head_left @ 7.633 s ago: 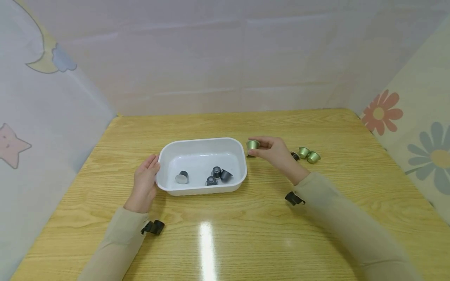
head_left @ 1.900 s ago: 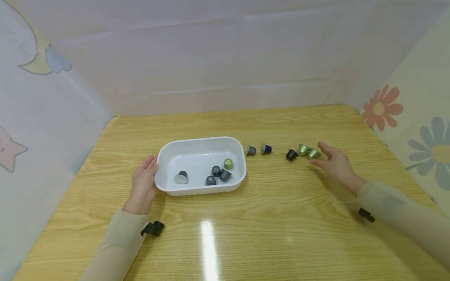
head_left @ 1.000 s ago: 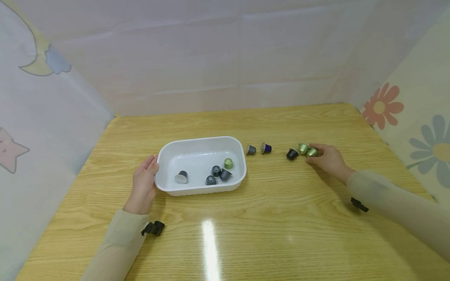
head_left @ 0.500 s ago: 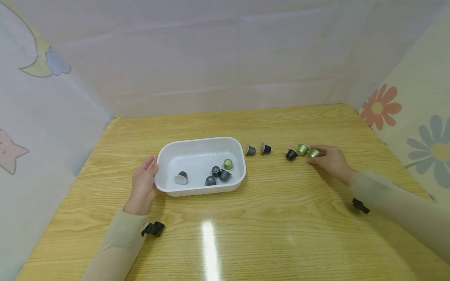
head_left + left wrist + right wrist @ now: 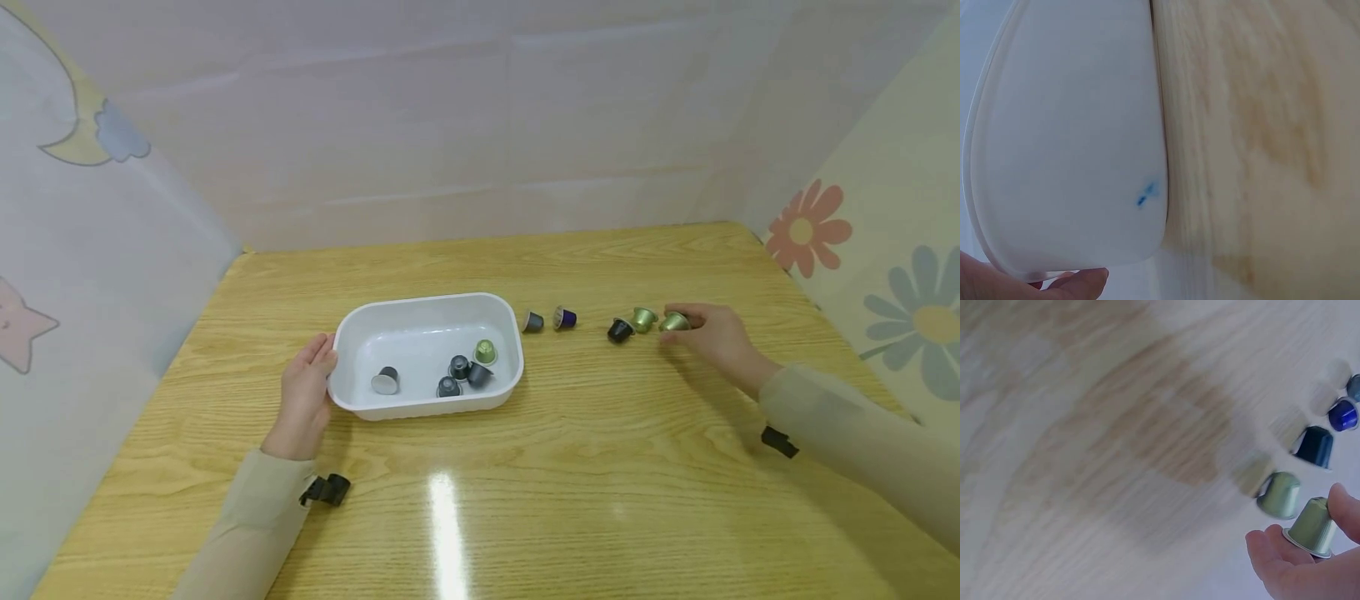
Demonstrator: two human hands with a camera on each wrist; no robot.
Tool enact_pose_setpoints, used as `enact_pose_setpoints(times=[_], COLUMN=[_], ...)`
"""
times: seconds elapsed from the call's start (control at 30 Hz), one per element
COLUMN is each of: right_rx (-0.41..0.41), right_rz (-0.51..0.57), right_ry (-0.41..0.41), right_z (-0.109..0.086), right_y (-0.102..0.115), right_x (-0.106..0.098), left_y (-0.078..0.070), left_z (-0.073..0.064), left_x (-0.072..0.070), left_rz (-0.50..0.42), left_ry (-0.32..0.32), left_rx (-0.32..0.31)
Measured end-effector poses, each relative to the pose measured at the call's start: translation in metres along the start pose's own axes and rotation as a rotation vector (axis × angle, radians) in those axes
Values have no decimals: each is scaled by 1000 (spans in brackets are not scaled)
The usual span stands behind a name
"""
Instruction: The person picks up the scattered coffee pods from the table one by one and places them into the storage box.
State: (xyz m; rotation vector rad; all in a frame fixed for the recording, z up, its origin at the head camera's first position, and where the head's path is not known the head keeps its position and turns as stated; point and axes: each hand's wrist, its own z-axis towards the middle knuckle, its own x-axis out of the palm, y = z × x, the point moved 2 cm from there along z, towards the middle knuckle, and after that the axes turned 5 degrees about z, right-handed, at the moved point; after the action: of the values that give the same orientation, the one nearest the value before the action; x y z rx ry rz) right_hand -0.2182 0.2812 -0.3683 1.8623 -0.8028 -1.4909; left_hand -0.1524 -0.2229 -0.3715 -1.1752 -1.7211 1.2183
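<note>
On the table's right side, my right hand [image 5: 717, 340] pinches a green coffee capsule [image 5: 675, 322] between thumb and fingers. The right wrist view shows this capsule [image 5: 1314, 525] with its rim against the fingers and the thumb at its narrow end. A second green capsule [image 5: 643, 319] lies just left of it, beside a black capsule [image 5: 620, 331]. My left hand [image 5: 302, 392] grips the left end of a white plastic container [image 5: 427, 408], thumb at the rim. Inside are several dark grey capsules [image 5: 479, 375] and one green capsule [image 5: 485, 351], toward the front and right.
Between the container and the black capsule lie a grey capsule [image 5: 533, 322] and a purple capsule [image 5: 565, 317]. Everything rests on a wood-grain table [image 5: 570, 483]. Cloth-like walls [image 5: 390, 125] stand along its back and sides.
A green capsule has come into the container since the oldest frame. My right hand has since pinched another and drawn it slightly right, apart from its neighbour. The left hand stays put.
</note>
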Motion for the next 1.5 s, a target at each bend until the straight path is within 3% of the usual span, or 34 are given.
enact_pose_setpoints(times=[0.33, 0.6, 1.5], right_rx=[-45, -27, -109], right_rz=[10, 59, 52], right_ry=[39, 76, 102], right_z=[-7, -9, 0], right_y=[25, 44, 90], right_x=[6, 11, 37], left_y=[0, 0, -1], left_z=[0, 1, 3], left_x=[-1, 0, 1], left_rz=[0, -12, -15], left_ry=[-14, -20, -20], left_rx=[-8, -11, -29])
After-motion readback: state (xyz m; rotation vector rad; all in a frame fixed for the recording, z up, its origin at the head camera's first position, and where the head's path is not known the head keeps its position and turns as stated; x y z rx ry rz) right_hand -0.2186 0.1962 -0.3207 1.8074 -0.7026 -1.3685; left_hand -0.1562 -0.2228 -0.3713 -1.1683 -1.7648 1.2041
